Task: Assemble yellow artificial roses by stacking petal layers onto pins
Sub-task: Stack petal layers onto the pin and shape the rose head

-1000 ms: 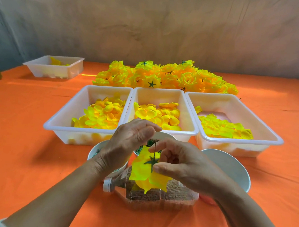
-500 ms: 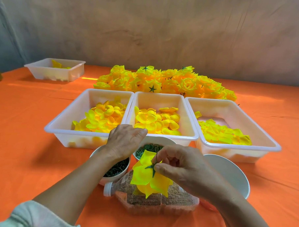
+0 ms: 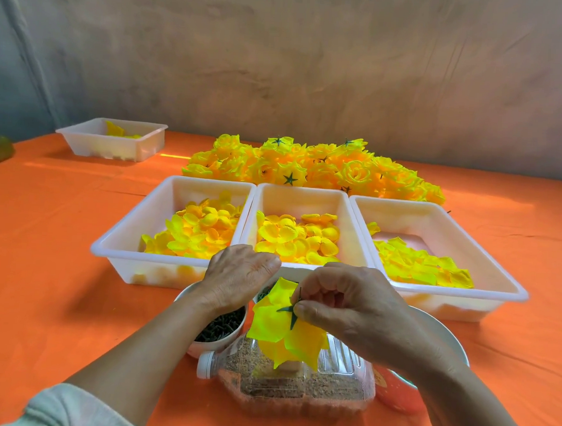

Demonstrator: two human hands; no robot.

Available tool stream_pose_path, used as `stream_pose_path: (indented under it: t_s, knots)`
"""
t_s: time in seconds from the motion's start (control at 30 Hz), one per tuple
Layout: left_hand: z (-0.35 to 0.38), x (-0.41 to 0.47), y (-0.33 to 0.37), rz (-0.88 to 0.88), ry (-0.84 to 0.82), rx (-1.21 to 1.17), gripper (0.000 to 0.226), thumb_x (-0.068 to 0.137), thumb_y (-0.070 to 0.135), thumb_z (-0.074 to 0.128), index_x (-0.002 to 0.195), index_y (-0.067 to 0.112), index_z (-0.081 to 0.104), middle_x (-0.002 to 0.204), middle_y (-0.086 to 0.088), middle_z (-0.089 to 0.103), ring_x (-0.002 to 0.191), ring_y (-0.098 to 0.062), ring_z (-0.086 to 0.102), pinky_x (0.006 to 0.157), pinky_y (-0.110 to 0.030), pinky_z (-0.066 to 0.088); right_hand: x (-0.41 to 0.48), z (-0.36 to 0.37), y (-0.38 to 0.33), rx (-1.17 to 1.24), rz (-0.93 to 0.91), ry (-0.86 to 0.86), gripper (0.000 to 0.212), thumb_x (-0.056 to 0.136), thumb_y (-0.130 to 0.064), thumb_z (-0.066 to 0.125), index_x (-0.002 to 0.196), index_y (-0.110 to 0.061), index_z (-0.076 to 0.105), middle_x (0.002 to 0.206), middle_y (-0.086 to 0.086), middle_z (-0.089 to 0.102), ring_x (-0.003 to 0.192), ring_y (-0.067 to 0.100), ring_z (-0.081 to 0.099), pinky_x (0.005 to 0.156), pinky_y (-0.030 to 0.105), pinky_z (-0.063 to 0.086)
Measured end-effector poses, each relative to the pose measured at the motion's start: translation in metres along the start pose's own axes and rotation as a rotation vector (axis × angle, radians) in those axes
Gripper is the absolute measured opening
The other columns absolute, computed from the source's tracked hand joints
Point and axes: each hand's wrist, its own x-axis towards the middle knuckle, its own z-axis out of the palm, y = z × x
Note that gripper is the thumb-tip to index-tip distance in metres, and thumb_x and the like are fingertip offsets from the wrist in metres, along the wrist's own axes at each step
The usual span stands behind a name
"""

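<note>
Petal stack [image 3: 281, 328] near the tabletop [image 3: 47, 234] front edge
My right hand [image 3: 349, 309] pinches it; my left hand [image 3: 238, 275] hides its fingers, grip unclear.

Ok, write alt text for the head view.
A person's right hand pinches a half-built yellow rose above a plastic bottle, the left hand beside it over a bowl of dark pieces. Behind stand three petal trays and a heap of finished roses.

Left hand [image 3: 238, 275]: palm down, fingers loosely extended forward.
Right hand [image 3: 349, 309]: knuckles up, fingers curled, thumb and forefinger pinching a flower [image 3: 284, 333].
</note>
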Motion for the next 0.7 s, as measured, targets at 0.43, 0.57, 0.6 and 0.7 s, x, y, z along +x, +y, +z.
stream_pose_path:
  t_s: [0.43, 0.57, 0.6, 0.7]
  knots:
    - [-0.004, -0.005, 0.006, -0.18, -0.11, -0.123, 0.072, 0.084, 0.069, 0.012, 0.137, 0.04, 0.049, 0.11, 0.001, 0.053, 0.13, -0.025, 0.037, 0.102, -0.035, 0.016, 0.03, -0.047, -0.044, 0.572, -0.17, 0.176, 0.007, 0.077, -0.012, 0.067, 0.074, -0.018, 0.071, 0.068, -0.002, 0.065, 0.059, 0.007, 0.053, 0.055, 0.017, 0.043]
    - [-0.002, 0.0, -0.004, -0.179, -0.08, -0.24, 0.049, 0.094, 0.066, 0.027, 0.136, 0.049, 0.047, 0.144, 0.009, 0.046, 0.139, -0.016, 0.027, 0.111, -0.039, 0.02, 0.046, -0.04, -0.022, 0.828, 0.028, 0.305, 0.015, 0.085, -0.003, 0.061, 0.077, -0.015, 0.065, 0.059, -0.003, 0.059, 0.053, 0.01, 0.045, 0.049, 0.019, 0.038]
    - [-0.003, 0.0, -0.005, -0.175, -0.123, -0.249, 0.049, 0.092, 0.066, 0.032, 0.133, 0.048, 0.051, 0.143, 0.009, 0.047, 0.139, -0.015, 0.03, 0.112, -0.04, 0.023, 0.048, -0.036, -0.015, 0.919, 0.106, 0.297, 0.013, 0.086, -0.003, 0.059, 0.08, -0.014, 0.063, 0.058, -0.004, 0.059, 0.053, 0.009, 0.045, 0.047, 0.018, 0.038]
    - [-0.02, -0.001, 0.004, -0.197, -0.064, -0.729, 0.025, 0.096, 0.043, 0.055, 0.118, 0.033, 0.065, 0.128, 0.009, 0.061, 0.129, -0.012, 0.048, 0.096, -0.022, 0.041, 0.051, -0.023, 0.007, 1.208, 0.307, 0.251, 0.009, 0.073, -0.009, 0.063, 0.081, -0.011, 0.062, 0.061, 0.0, 0.057, 0.053, 0.009, 0.047, 0.045, 0.017, 0.041]
